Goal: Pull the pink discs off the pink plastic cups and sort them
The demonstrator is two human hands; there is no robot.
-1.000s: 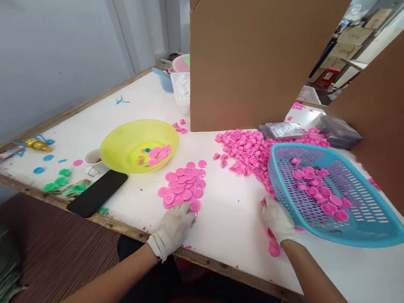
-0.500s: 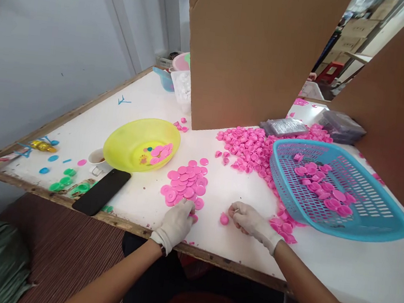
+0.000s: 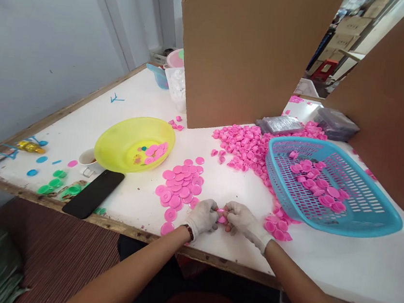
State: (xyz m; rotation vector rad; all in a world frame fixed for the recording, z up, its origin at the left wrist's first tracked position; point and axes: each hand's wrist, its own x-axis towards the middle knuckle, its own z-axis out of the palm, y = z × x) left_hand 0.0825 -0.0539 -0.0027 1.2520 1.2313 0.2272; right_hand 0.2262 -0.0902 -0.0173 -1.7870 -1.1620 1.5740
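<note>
My left hand (image 3: 202, 215) and my right hand (image 3: 244, 221), both in white gloves with bare fingertips, meet above the table's near edge. Between their fingertips they pinch a small round pink plastic piece (image 3: 221, 216), partly covered by the fingers. Left of my left hand spreads a loose pile of flat pink discs (image 3: 179, 185), a few trailing toward the edge. Beyond my right hand lies a large heap of small pink cup-shaped pieces (image 3: 248, 147). A blue perforated basket (image 3: 357, 225) on the right holds more pink pieces.
A yellow bowl (image 3: 119, 137) contains some pink discs. Near it are a white cup (image 3: 87, 157), a black phone (image 3: 93, 195) and green pieces (image 3: 56, 182). A tall cardboard sheet (image 3: 249, 55) stands at the back, with wrapped packs (image 3: 280, 125) beside it.
My left hand has moved right from the disc pile to meet my right hand. The pink piece that lay beside my right hand is now hidden or held between both hands' fingers.
</note>
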